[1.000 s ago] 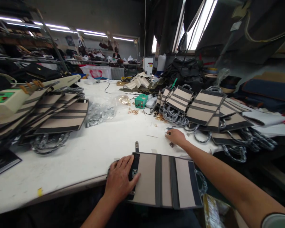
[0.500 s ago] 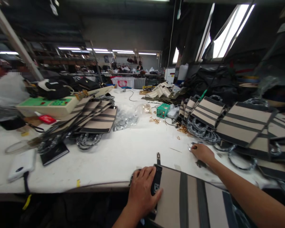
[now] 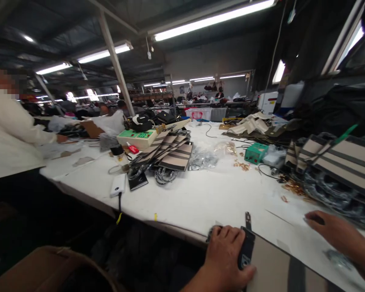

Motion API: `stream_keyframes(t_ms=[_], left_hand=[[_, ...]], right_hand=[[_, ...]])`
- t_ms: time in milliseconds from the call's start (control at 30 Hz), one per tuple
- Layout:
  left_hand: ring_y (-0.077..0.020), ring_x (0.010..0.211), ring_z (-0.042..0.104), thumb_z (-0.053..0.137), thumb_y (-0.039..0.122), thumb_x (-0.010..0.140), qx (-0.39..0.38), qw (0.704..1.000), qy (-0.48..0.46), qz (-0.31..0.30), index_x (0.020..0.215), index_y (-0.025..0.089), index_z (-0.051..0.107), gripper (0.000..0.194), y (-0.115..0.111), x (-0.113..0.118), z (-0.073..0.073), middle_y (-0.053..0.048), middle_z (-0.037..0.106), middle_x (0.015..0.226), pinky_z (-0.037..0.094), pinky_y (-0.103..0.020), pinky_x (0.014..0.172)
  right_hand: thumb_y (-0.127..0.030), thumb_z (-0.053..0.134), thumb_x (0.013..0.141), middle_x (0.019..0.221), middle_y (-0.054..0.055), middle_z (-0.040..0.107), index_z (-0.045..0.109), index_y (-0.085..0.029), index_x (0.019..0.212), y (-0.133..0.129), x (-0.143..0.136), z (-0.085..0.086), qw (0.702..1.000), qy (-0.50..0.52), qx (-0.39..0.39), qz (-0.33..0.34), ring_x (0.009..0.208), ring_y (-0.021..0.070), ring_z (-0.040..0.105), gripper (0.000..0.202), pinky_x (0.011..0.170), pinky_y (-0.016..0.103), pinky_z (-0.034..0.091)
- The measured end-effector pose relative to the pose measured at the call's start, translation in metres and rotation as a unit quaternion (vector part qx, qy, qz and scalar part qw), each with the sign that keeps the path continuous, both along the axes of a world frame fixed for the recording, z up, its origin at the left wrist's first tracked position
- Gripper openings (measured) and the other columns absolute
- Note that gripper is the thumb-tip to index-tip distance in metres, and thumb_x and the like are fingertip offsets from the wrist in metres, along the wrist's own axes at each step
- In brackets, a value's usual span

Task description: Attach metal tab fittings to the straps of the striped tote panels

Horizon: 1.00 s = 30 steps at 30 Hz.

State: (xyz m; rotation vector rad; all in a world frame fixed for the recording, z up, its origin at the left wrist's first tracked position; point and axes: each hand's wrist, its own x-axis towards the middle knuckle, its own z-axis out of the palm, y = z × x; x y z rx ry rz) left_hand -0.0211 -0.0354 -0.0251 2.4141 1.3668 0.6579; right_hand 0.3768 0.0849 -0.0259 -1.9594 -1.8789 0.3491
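My left hand (image 3: 223, 253) is wrapped over the dark end of a beige-and-black striped bag panel (image 3: 272, 259) at the table's front edge. The thumb lies on its face beside a small metal fitting (image 3: 245, 260). From the panel's top sticks out a short dark strap with metal on it (image 3: 247, 219). To the right, my right hand (image 3: 331, 227) is just above the white table, its fingers curled and thumb and forefinger close together. Whatever is in that pinch is hidden. A thin needle-like rod (image 3: 278, 216) lies left of those fingertips.
Striped panels with wrapped handles are piled at the left (image 3: 176, 156) and right (image 3: 349, 160). Between them are a green box (image 3: 256, 153), small gold-coloured fittings (image 3: 241, 165) and clear plastic bags (image 3: 203, 158). A person in a white top (image 3: 12, 129) stands far left.
The view has swung left, bringing the person and a cardboard box into sight. My left hand stays on the panel. My right hand still has its fingers curled together.
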Motion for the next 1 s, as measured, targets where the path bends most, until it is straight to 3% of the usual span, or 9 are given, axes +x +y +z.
stream_keyframes(t_ms=[67, 133, 233, 400, 600, 800, 1000], left_hand=[[-0.0283, 0.128, 0.052, 0.06, 0.066, 0.085, -0.001, 1.0, 0.008, 0.005, 0.146, 0.029, 0.048, 0.073, -0.002, 0.004, 0.006, -0.005, 0.06, 0.143, 0.033, -0.05, 0.113], [-0.0296, 0.131, 0.05, 0.061, 0.06, 0.086, -0.001, 1.0, 0.024, 0.015, 0.145, 0.027, 0.05, 0.07, -0.002, 0.007, 0.011, -0.006, 0.059, 0.145, 0.032, -0.052, 0.113], [-0.0297, 0.134, 0.048, 0.064, 0.051, 0.087, 0.004, 0.999, 0.039, 0.01, 0.146, 0.023, 0.05, 0.066, 0.004, 0.01, 0.013, -0.008, 0.057, 0.147, 0.032, -0.052, 0.111], [-0.0294, 0.132, 0.049, 0.066, 0.048, 0.086, 0.018, 0.999, 0.039, -0.006, 0.145, 0.023, 0.051, 0.065, 0.008, 0.01, 0.013, -0.008, 0.059, 0.144, 0.034, -0.05, 0.109], [-0.029, 0.131, 0.05, 0.069, 0.048, 0.083, 0.019, 0.999, 0.042, 0.009, 0.144, 0.024, 0.052, 0.067, 0.006, 0.011, 0.013, -0.007, 0.06, 0.142, 0.035, -0.049, 0.109], [-0.0301, 0.13, 0.051, 0.068, 0.05, 0.083, 0.02, 0.999, 0.039, -0.001, 0.144, 0.025, 0.052, 0.068, 0.008, 0.011, 0.013, -0.008, 0.06, 0.142, 0.035, -0.049, 0.108], [-0.0296, 0.127, 0.052, 0.066, 0.056, 0.082, 0.0, 1.0, 0.025, 0.018, 0.142, 0.025, 0.053, 0.069, -0.001, 0.008, 0.016, -0.007, 0.062, 0.139, 0.034, -0.05, 0.108]], right_hand=[[-0.041, 0.054, 0.085, 0.101, 0.016, 0.078, 0.077, -0.024, 0.096, -0.017, -0.028, 0.027, 0.999, 0.022, -0.044, 0.018, 0.089, 0.0305, 0.073, 0.031, 0.083, 0.042, 0.05], [-0.04, 0.055, 0.084, 0.105, 0.011, 0.078, 0.078, -0.021, 0.098, -0.035, -0.068, 0.057, 0.99, 0.055, -0.094, 0.084, 0.098, 0.0287, 0.072, 0.033, 0.089, 0.037, 0.05], [-0.034, 0.06, 0.082, 0.099, 0.004, 0.079, 0.078, -0.021, 0.101, -0.047, -0.127, 0.078, 0.963, 0.129, -0.164, 0.169, 0.094, 0.0235, 0.071, 0.029, 0.089, 0.031, 0.051], [-0.023, 0.061, 0.082, 0.094, 0.001, 0.079, 0.079, -0.02, 0.096, -0.053, -0.173, 0.066, 0.945, 0.177, -0.172, 0.215, 0.091, 0.0205, 0.071, 0.023, 0.085, 0.028, 0.051], [-0.02, 0.061, 0.082, 0.091, 0.001, 0.078, 0.08, -0.022, 0.095, -0.053, -0.181, 0.06, 0.953, 0.123, -0.159, 0.228, 0.087, 0.0197, 0.07, 0.023, 0.08, 0.028, 0.049], [-0.023, 0.064, 0.082, 0.097, 0.001, 0.079, 0.081, -0.027, 0.096, -0.051, -0.19, 0.06, 0.968, 0.021, -0.163, 0.19, 0.091, 0.0213, 0.07, 0.022, 0.079, 0.028, 0.047], [-0.025, 0.06, 0.083, 0.101, 0.003, 0.078, 0.079, -0.029, 0.094, -0.056, -0.196, 0.056, 0.965, -0.041, -0.158, 0.203, 0.099, 0.0249, 0.07, 0.021, 0.083, 0.032, 0.046]])
